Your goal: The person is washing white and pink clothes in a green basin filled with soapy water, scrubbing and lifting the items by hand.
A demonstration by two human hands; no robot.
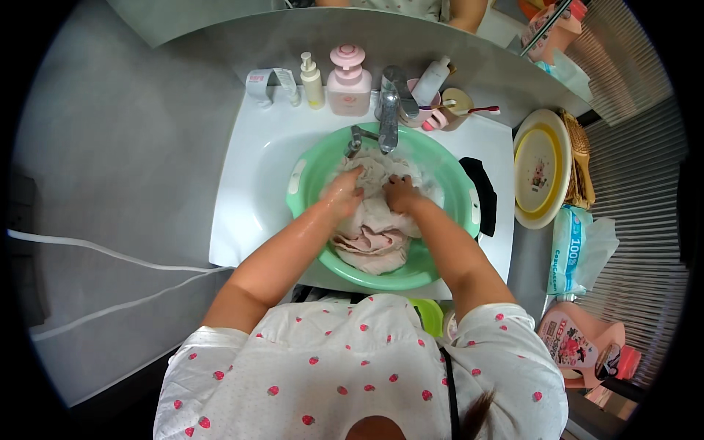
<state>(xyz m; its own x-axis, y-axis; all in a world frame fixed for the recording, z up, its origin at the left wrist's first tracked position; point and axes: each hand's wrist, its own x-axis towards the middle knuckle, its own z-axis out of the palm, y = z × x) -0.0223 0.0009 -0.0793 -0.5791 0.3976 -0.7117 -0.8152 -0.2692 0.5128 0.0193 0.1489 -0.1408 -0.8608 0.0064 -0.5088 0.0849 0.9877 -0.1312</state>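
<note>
A wet, pale garment or cloth [372, 253], whitish with a pinkish folded part, lies bunched in a green plastic basin [424, 277]. My left hand [345, 193] grips the left side of the bunch, its fingers partly sunk in the folds. On the other side my right hand [402, 196] is curled into the same cloth, fingertips pressed into it. Just beyond my hands, the metal faucet [389, 121] reaches over the basin's far rim. Whitish water or suds show around the cloth. Whether it is one piece or several, I cannot tell.
The basin rests in a white sink [253, 172]. Behind it stand a pink pump bottle [349, 84], a small pale pump bottle [312, 82] and cups with toothbrushes [456, 104]. A black cloth [482, 198] hangs by the basin's right rim. Farther right are stacked bowls [539, 169] and a tissue pack [570, 249].
</note>
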